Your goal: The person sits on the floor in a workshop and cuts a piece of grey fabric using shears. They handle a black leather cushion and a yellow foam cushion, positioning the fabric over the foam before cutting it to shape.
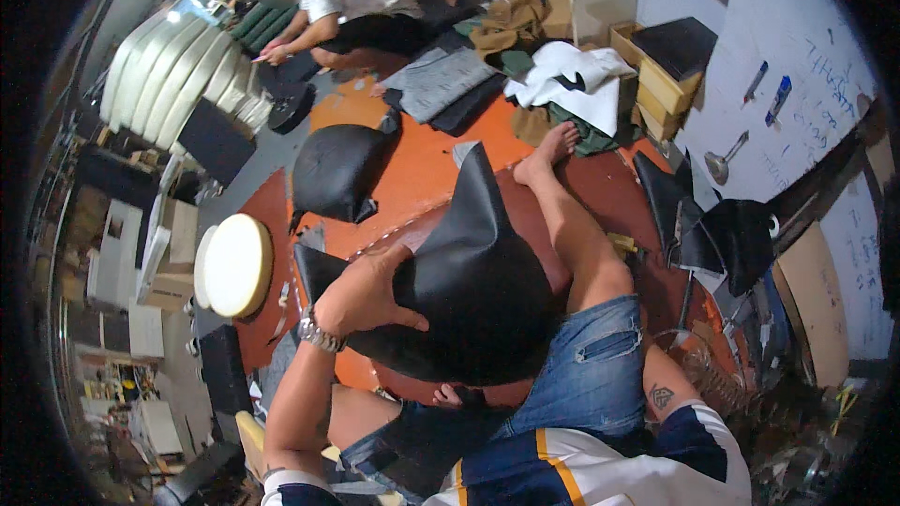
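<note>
Black leather-like cover point(478, 290), stretched over a rounded cushion form, resting in the lap and against the raised right leg point(581, 244), low in the middle of the view, above the orange floor mat point(422, 164). One pointed flap of the cover standing up toward the mat's centre, another corner sticking out to the left.

Left hand point(361, 295) pressed flat on the cover's left side, fingers spread and curled over the surface, thumb tucked along the lower edge; gripping the material, not closed into a fist. Metal wristwatch point(317, 333) on that wrist. Right hand point(450, 396) mostly hidden beneath the cover's lower edge, only a few fingertips showing, pinched against the underside; how far closed, cannot tell.

Bare foot point(553, 145) stretched out near the mat's far edge. Second black cover point(339, 169) lying on the mat's left part. Round cream cushion point(236, 264) just off the mat's left edge. Stack of pale curved panels point(178, 66) at the far left. Another person point(342, 5) crouched beyond the mat's far-left corner, hands on dark pieces. White cloth point(567, 75) heaped past the far edge.
</note>
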Action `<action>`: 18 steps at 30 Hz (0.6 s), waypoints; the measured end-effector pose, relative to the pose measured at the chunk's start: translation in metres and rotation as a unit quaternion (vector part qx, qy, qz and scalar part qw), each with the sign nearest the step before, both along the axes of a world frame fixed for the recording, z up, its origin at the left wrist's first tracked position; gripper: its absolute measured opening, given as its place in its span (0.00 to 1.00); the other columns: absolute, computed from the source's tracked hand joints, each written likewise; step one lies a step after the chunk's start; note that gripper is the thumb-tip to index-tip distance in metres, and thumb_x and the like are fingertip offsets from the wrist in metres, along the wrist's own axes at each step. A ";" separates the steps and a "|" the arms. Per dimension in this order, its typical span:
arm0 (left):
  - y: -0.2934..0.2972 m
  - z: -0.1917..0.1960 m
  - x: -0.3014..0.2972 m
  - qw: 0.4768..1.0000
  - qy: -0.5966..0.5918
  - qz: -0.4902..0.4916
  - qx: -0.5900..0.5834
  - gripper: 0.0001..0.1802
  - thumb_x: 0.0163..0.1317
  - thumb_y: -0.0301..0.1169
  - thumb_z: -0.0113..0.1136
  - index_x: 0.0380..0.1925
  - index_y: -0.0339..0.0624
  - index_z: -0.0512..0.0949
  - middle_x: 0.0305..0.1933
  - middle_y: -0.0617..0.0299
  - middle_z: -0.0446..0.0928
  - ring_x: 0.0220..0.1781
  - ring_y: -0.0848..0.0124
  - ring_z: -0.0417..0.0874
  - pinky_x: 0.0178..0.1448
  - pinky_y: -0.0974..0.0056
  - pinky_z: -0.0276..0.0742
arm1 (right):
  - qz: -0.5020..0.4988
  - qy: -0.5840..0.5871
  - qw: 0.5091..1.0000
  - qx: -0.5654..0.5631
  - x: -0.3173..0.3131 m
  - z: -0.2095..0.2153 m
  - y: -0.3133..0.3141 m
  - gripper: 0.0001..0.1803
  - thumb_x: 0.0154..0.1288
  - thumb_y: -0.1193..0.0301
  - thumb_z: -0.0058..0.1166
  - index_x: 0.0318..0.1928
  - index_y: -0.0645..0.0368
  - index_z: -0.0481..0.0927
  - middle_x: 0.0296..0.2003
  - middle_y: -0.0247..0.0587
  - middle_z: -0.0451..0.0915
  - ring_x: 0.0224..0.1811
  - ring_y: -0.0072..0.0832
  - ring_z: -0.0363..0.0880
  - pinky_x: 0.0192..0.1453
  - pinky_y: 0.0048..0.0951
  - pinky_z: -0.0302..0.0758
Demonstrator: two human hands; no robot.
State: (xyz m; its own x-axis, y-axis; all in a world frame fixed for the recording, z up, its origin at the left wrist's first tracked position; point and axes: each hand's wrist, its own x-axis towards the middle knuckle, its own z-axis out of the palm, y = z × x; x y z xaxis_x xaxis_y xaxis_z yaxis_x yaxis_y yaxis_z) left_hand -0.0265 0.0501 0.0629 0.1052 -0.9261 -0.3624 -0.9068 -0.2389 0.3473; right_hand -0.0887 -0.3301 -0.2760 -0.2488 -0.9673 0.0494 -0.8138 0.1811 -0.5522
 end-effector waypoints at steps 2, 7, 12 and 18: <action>0.024 0.036 -0.015 0.998 -0.008 -0.007 -0.064 0.51 0.31 0.45 0.87 0.57 0.35 0.76 0.54 0.44 0.81 0.60 0.45 0.81 0.65 0.52 0.76 | 0.041 0.063 0.997 0.034 -0.006 0.006 0.012 0.37 0.75 0.50 0.41 0.71 0.64 0.55 0.75 0.53 0.56 0.80 0.43 0.51 0.81 0.43 0.56; 0.053 0.069 -0.040 0.977 -0.093 -0.088 -0.171 0.49 0.27 0.44 0.86 0.54 0.39 0.75 0.51 0.49 0.80 0.54 0.48 0.82 0.56 0.49 0.77 | 0.018 -0.029 0.998 0.056 0.005 -0.006 -0.031 0.35 0.73 0.60 0.48 0.73 0.62 0.53 0.74 0.53 0.59 0.78 0.44 0.57 0.79 0.42 0.60; 0.096 0.029 -0.071 0.975 -0.116 -0.126 -0.139 0.48 0.26 0.42 0.83 0.56 0.51 0.76 0.55 0.57 0.76 0.60 0.54 0.77 0.62 0.48 0.68 | -0.021 0.022 0.997 -0.066 0.017 -0.032 -0.033 0.24 0.76 0.65 0.44 0.66 0.62 0.62 0.68 0.54 0.69 0.70 0.43 0.69 0.67 0.42 0.72; 0.173 0.002 -0.120 0.982 -0.105 -0.006 -0.154 0.25 0.56 0.31 0.62 0.56 0.64 0.75 0.57 0.63 0.78 0.60 0.60 0.78 0.69 0.42 0.64 | 0.067 -0.111 0.991 0.033 0.006 0.019 0.018 0.60 0.56 0.56 0.69 0.75 0.71 0.42 0.76 0.61 0.49 0.79 0.44 0.47 0.81 0.42 0.48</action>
State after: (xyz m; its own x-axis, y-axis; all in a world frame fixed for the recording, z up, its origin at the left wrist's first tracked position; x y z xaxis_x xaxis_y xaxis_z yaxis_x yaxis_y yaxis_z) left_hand -0.1465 0.2236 0.0652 0.1358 -0.9901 -0.0353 -0.9684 -0.1402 0.2063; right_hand -0.0830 -0.3118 -0.2570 -0.1151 -0.9917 -0.0573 -0.6929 0.1215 -0.7107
